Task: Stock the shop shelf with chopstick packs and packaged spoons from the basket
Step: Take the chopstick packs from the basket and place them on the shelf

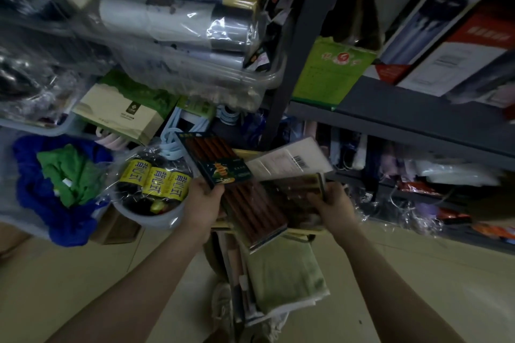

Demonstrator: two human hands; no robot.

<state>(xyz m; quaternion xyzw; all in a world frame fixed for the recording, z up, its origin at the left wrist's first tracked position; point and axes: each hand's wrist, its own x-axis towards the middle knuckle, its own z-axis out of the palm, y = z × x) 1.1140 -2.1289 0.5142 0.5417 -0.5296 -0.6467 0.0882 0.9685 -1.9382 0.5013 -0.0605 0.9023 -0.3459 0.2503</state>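
Inspector: Head view, nearest first. What lies below the hands?

Clerk: Pale tiled floor [418,287], a shoe [223,306], and folded green cloth [287,273] in the basket [301,232], whose yellowish rim shows just under the packs.

Inspector: The hands?

Clerk: Both forearms reach forward. The left hand [202,203] pinches the near end of a dark chopstick pack [211,159], thumb on top, pack tilted up to the left. The right hand [331,203] grips the right edge of a second chopstick pack [292,189]. A third chopstick pack [253,211] lies between the hands over the basket.

Inspector: Obstructions?

Clerk: A bowl of wrapped yellow-labelled bottles [156,184] sits just left of the left hand; a barcoded white packet [289,159] lies behind the packs.

Inspector: Farther?

Clerk: The grey shelf [390,120], boxed goods on it, and clear bins of wrapped flasks [181,22] at upper left. Blurred.
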